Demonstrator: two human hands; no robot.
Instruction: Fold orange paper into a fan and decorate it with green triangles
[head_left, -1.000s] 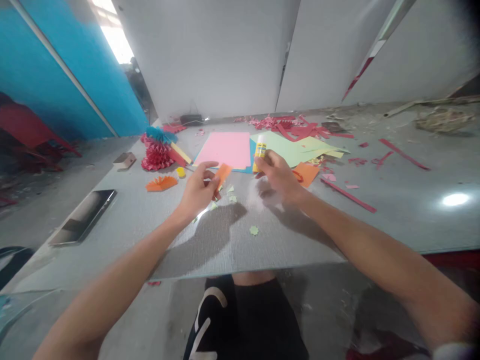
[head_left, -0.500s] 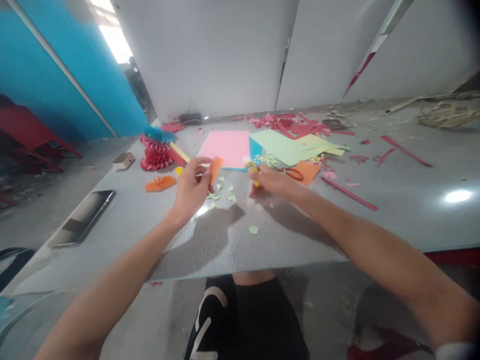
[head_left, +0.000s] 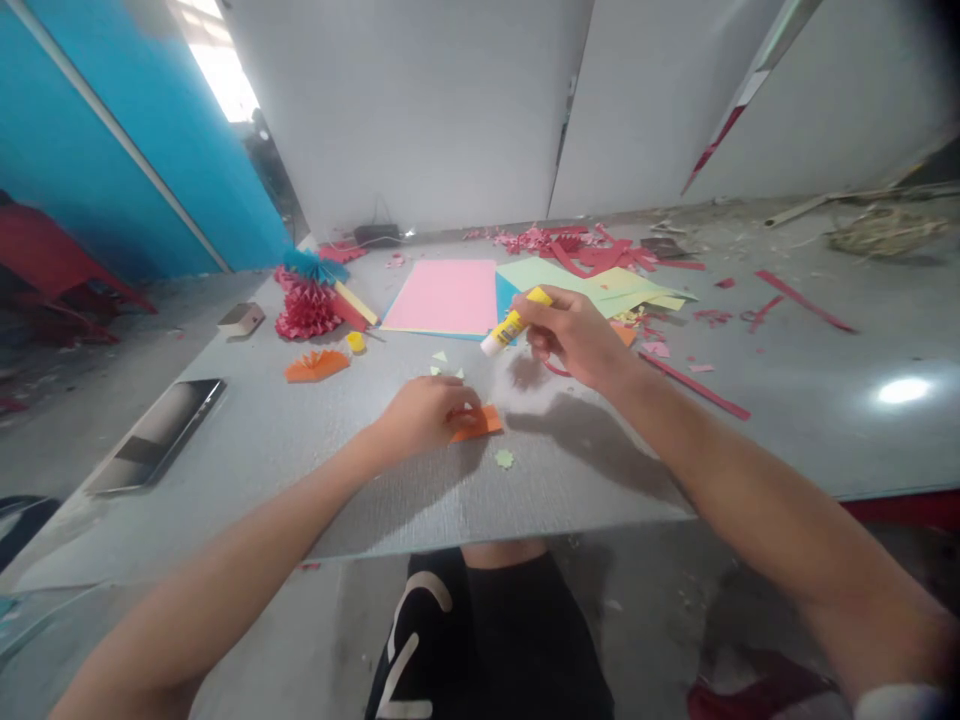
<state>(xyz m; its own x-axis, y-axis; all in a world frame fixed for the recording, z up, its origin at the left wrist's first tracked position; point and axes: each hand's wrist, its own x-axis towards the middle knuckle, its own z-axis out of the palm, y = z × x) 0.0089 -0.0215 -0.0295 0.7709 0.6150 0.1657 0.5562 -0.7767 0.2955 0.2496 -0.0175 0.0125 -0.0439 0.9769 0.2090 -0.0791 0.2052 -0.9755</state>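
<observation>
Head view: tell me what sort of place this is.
Probably a paper-craft workspace: a flat pink paper sheet, scattered red paper scraps, and a yellow glue stick in the right hand.

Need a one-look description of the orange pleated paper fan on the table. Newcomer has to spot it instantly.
On the grey table, find the red pleated paper rosette toward the left. The orange pleated paper fan lies flat just in front of it. Its fanned folds set it apart from the flat orange paper scrap beside the left hand.
</observation>
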